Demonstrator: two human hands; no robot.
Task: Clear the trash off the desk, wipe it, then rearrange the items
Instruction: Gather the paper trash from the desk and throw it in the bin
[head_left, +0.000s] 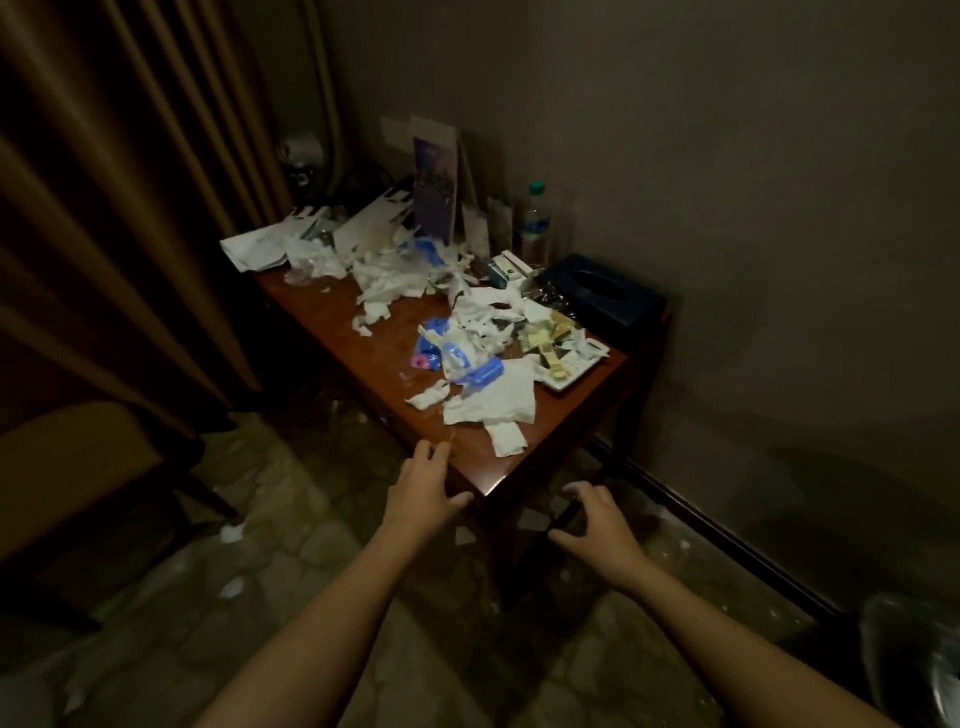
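A small reddish wooden desk (363, 338) stands in a dim corner, strewn with torn white tissue (493, 402), blue plastic wrappers (480, 374) and a pink scrap (422, 361). A dark tissue box (597, 288), a water bottle (535, 221), a white tray of sachets (566, 364), a small carton (506, 270) and an upright card stand (435, 189) sit toward the back. My left hand (423, 491) hovers at the desk's near corner, fingers apart, holding nothing. My right hand (597, 522) hangs open just off the corner, below the desk's edge.
Brown curtains (130, 208) hang at the left, with a chair (78, 467) in front of them. Bits of tissue (231, 532) lie on the patterned floor. A bin with a plastic liner (914, 660) shows at the bottom right. The wall runs behind the desk.
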